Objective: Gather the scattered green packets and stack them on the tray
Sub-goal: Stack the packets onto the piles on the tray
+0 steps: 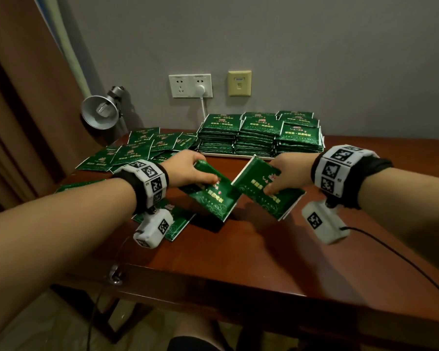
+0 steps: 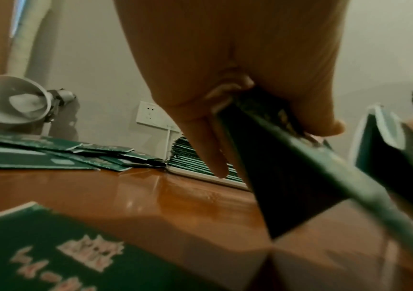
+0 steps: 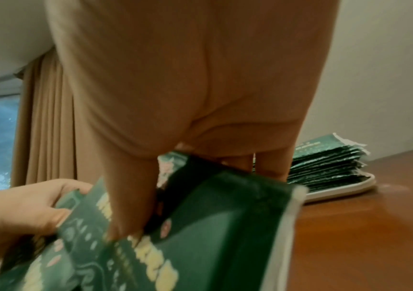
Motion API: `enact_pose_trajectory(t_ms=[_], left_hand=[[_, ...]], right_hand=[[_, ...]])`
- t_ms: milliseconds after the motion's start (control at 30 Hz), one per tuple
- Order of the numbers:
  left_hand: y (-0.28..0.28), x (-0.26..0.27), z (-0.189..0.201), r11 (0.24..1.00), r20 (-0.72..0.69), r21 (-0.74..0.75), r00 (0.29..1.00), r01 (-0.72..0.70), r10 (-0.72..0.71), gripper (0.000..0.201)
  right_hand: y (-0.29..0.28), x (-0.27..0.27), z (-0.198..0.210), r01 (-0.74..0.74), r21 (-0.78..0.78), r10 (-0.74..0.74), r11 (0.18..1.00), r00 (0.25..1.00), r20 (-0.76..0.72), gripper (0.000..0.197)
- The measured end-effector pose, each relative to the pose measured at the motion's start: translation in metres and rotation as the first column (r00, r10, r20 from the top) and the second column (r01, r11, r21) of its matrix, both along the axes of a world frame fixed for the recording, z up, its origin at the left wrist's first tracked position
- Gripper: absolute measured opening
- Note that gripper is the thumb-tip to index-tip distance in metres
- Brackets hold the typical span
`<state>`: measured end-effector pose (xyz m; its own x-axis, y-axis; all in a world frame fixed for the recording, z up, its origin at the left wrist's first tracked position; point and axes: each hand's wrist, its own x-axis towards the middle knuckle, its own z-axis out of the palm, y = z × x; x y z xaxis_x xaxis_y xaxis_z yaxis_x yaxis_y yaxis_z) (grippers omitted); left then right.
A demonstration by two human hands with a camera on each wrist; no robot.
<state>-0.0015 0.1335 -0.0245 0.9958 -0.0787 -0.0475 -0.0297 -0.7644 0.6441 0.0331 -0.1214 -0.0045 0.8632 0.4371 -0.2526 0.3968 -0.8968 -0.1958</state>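
Above the middle of the wooden table [image 1: 238, 262], my left hand [image 1: 190, 171] grips a green packet [image 1: 213, 196], thumb on top, fingers underneath. My right hand [image 1: 287, 173] grips a second green packet [image 1: 269, 191] the same way, tilted, its corner meeting the left one. In the right wrist view the right-hand packet [image 3: 225, 226] fills the lower middle with the left hand [image 3: 26, 206] beside it. Behind them a white tray [image 1: 228, 155] bears several tall stacks of packets [image 1: 261, 133]. Loose packets [image 1: 137, 150] lie scattered at the back left, one packet [image 1: 180, 221] under my left wrist.
A metal desk lamp [image 1: 100, 111] stands at the table's back left corner. Wall sockets [image 1: 190, 85] with a plugged white cable sit behind the tray. A brown curtain [image 1: 23, 97] hangs on the left. A black cable [image 1: 403, 259] trails from my right wrist over the table.
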Motion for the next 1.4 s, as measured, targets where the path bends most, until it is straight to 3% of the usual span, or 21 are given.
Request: enact_pose_trajectory(t_ms=[100,200,300,333,400,467,533,633,733,1400], left_hand=[[0.003,0.005,-0.004,0.976,0.047,-0.151,0.985,-0.156,0.164,0.076],[0.004,0.012,-0.018,0.954,0.061,-0.116,0.957,-0.275,0.283,0.069],[-0.002,0.013,-0.034,0.941,-0.066,-0.087,0.945,-0.326,0.321,0.064],[-0.006,0.012,-0.038,0.944,-0.087,-0.015,0.941,-0.328,0.326,0.066],[-0.014,0.01,-0.044,0.93,-0.021,0.261,0.961,-0.259,0.274,0.074],[-0.02,0.006,-0.048,0.888,0.064,0.45,0.995,-0.095,0.074,0.078],[-0.025,0.002,-0.051,0.845,-0.059,0.51,0.987,0.161,-0.153,0.078],[-0.035,-0.001,-0.061,0.7,-0.303,0.618,0.931,0.356,-0.206,0.075],[-0.041,0.001,-0.066,0.661,-0.323,0.667,0.933,0.344,-0.159,0.074],[-0.042,0.005,-0.07,0.692,-0.341,0.644,0.932,0.325,-0.121,0.076]], right_hand=[[-0.005,0.0,0.003,0.035,0.001,-0.035,0.999,0.999,0.036,0.052],[-0.007,0.0,-0.003,0.024,-0.084,-0.021,0.996,0.999,0.041,0.08],[-0.005,-0.003,-0.013,-0.015,-0.14,0.009,0.99,0.999,-0.047,0.073],[-0.003,-0.005,-0.017,-0.023,-0.159,0.016,0.987,0.999,-0.043,0.067],[0.0,-0.006,-0.028,-0.021,-0.177,0.025,0.984,1.0,0.017,0.061],[0.001,-0.01,-0.037,0.001,-0.169,0.005,0.986,0.999,0.036,0.071],[0.003,-0.016,-0.048,-0.004,-0.197,0.004,0.98,1.0,-0.005,0.084],[0.011,-0.021,-0.064,-0.058,-0.322,0.056,0.945,0.998,-0.014,0.099],[0.016,-0.019,-0.069,-0.063,-0.339,0.072,0.939,0.997,0.016,0.098],[0.012,-0.019,-0.071,-0.046,-0.33,0.076,0.943,0.994,0.077,0.098]])
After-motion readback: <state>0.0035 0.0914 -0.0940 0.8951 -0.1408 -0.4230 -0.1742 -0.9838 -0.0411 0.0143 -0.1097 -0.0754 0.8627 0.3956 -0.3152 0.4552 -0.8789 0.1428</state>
